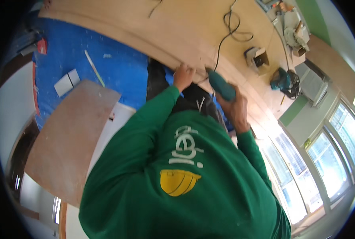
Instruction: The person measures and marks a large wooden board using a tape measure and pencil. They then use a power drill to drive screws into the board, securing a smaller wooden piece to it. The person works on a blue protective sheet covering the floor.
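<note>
My right hand (238, 109) is wrapped round the rear of a green power tool (222, 86), whose exact kind I cannot make out. The tool's dark front end is at the near edge of a large plywood sheet (145, 34). A black cord (218, 55) runs from near the tool across the wood. To the left of the tool, my left hand (183, 77) grips the sheet's near edge with curled fingers; the thumb is partly hidden. Green sleeves cover both my forearms.
On the wood lie an open cardboard box (257, 59) and a teal and black tool (286, 83). Blue sheeting (121, 49) spreads at left, with a thin pale stick (94, 67), a white box (67, 82) and a brown board (71, 137). Windows (329, 155) stand at right.
</note>
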### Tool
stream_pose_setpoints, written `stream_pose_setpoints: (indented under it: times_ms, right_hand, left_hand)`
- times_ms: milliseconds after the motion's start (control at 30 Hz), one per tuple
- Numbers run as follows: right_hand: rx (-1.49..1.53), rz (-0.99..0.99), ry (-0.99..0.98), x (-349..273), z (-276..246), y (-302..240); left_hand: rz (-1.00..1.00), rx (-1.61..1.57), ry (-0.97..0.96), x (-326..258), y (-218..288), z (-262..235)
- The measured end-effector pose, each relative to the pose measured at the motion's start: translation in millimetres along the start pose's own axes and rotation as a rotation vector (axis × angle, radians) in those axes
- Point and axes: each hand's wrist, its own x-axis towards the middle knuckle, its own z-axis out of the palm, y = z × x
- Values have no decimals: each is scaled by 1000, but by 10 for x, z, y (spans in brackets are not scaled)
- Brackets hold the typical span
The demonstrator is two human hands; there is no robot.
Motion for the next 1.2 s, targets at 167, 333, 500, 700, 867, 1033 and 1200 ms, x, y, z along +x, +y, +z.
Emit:
stream_pose_setpoints:
  times_ms: [167, 333, 500, 700, 867, 1033, 1200]
  right_hand:
    - [181, 121, 60, -337, -304, 415]
    - [277, 96, 136, -490, -432, 522]
    - [435, 283, 175, -508, -505, 629]
    - [635, 286, 213, -409, -582, 662]
    - [1002, 270, 281, -65, -749, 471]
    - [1269, 174, 209, 668, -551, 545]
    - [1410, 250, 131, 1588, -132, 504]
  left_hand:
    - [-92, 266, 38, -31, 365, 174]
    - [42, 476, -95, -88, 181, 25]
    - [-425, -325, -339, 218, 773, -394]
    - [361, 97, 58, 1165, 2091, -930]
    - [924, 9, 461, 1063, 2934, -1289]
    - [620, 267, 304, 467, 1569, -1752]
    - [243, 378, 74, -1197, -4, -2417]
